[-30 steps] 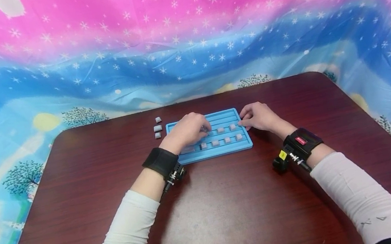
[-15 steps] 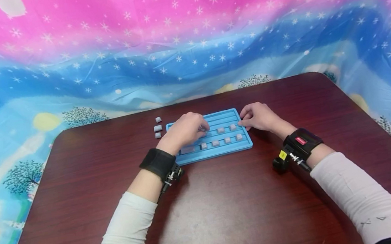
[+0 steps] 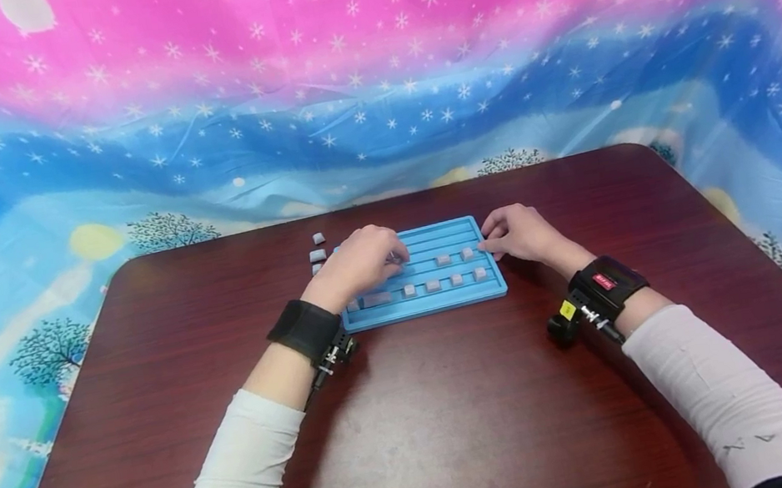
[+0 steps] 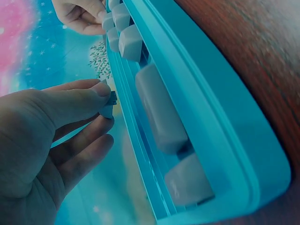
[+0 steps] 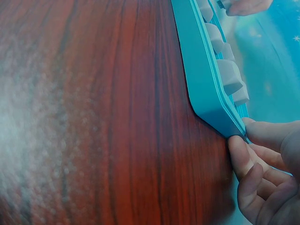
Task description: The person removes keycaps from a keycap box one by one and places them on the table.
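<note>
A light blue ridged tray [image 3: 430, 305] lies on the table, with grey keycaps standing in its two nearer rows. My left hand [image 3: 362, 262] is over the left part of the tray. In the left wrist view its thumb and fingers pinch a small grey keycap [image 4: 108, 109], held above the slots. Below it, a long keycap [image 4: 160, 112] and a shorter keycap [image 4: 188, 182] sit in the front row. At the tray's right end my right hand [image 3: 520, 233] grips the rim between thumb and fingers, seen closely in the right wrist view. The left hand hides part of the second row.
Several loose keycaps [image 3: 318, 255] lie on the dark wood table [image 3: 426, 424] just left of the tray, one partly hidden by the left hand. A patterned cloth [image 3: 356, 114] hangs behind the table's far edge.
My left hand has shifted a little to the left along the tray, uncovering more of the front row's left end. The right hand stays at the tray's right edge.
</note>
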`<state>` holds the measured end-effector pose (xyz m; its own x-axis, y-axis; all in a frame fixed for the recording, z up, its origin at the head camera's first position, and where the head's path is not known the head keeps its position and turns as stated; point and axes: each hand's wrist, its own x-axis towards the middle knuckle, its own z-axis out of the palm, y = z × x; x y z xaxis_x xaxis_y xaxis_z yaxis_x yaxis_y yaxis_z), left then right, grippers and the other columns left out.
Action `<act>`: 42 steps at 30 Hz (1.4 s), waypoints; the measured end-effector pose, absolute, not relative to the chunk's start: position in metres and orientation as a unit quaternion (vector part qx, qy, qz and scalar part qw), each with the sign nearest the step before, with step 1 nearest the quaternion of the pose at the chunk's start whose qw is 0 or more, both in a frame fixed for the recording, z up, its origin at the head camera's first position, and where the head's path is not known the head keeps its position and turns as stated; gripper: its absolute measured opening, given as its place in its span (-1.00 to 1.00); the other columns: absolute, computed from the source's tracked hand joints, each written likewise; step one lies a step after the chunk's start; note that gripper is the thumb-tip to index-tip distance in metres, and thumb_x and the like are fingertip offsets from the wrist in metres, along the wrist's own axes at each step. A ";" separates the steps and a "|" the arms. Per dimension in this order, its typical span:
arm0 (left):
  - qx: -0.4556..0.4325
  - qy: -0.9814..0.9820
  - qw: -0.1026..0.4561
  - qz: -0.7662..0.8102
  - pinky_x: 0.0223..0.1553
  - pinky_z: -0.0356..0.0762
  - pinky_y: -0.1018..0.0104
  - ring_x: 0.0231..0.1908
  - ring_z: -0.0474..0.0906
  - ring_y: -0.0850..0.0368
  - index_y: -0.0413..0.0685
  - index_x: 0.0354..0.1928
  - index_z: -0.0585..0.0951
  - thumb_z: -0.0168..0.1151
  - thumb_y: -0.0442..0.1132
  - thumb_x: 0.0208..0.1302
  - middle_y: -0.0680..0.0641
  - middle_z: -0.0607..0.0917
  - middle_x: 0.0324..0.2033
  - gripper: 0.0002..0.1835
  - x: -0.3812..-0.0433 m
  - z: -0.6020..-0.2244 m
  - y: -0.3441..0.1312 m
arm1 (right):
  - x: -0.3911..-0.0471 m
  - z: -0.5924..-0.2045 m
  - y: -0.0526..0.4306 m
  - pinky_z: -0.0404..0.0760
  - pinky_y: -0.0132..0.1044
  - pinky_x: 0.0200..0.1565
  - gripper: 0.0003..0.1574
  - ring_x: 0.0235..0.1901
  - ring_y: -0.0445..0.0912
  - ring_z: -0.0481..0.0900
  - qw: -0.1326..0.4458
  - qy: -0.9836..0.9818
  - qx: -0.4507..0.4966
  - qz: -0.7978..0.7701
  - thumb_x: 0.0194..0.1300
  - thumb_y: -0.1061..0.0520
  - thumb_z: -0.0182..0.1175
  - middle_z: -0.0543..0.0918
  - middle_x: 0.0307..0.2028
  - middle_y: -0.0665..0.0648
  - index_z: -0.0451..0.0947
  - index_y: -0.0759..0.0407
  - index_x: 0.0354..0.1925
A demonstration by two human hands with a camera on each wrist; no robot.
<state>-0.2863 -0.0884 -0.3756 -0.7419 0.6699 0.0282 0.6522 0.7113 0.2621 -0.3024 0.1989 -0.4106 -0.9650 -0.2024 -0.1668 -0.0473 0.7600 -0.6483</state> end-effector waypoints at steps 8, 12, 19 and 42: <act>0.353 0.928 0.023 0.122 0.03 0.57 0.23 -0.05 0.60 0.15 0.00 -0.07 0.73 0.27 -0.27 0.22 0.02 0.73 -0.14 -0.76 -0.285 -0.372 -0.103 | -0.303 -0.411 0.199 0.66 -0.21 -0.26 -0.59 -0.46 -0.10 0.68 0.115 0.931 -0.072 -0.339 0.22 0.03 0.29 0.72 -0.27 0.23 0.55 0.27 -0.06; 0.346 0.930 0.021 0.121 0.00 0.58 0.22 -0.08 0.61 0.14 -0.01 -0.07 0.73 0.27 -0.28 0.22 0.01 0.73 -0.17 -0.76 -0.284 -0.370 -0.113 | -0.303 -0.410 0.199 0.67 -0.21 -0.27 -0.58 -0.46 -0.10 0.68 0.114 0.930 -0.074 -0.341 0.22 0.03 0.30 0.71 -0.27 0.24 0.54 0.28 -0.06; 0.325 0.940 0.012 0.106 0.14 0.48 -0.05 -0.09 0.60 0.12 0.02 -0.09 0.74 0.27 -0.26 0.22 0.02 0.72 -0.19 -0.77 -0.280 -0.369 -0.128 | -0.302 -0.408 0.198 0.66 -0.21 -0.29 -0.59 -0.46 -0.09 0.68 0.115 0.929 -0.073 -0.343 0.22 0.04 0.30 0.71 -0.28 0.24 0.54 0.28 -0.06; 0.314 0.943 0.001 0.113 -0.04 0.55 0.16 -0.12 0.56 0.07 -0.05 -0.09 0.74 0.31 -0.31 0.19 -0.04 0.71 -0.21 -0.77 -0.276 -0.371 -0.163 | -0.303 -0.410 0.198 0.64 -0.24 -0.30 -0.59 -0.44 -0.09 0.68 0.118 0.930 -0.070 -0.341 0.22 0.04 0.30 0.71 -0.30 0.22 0.55 0.28 -0.07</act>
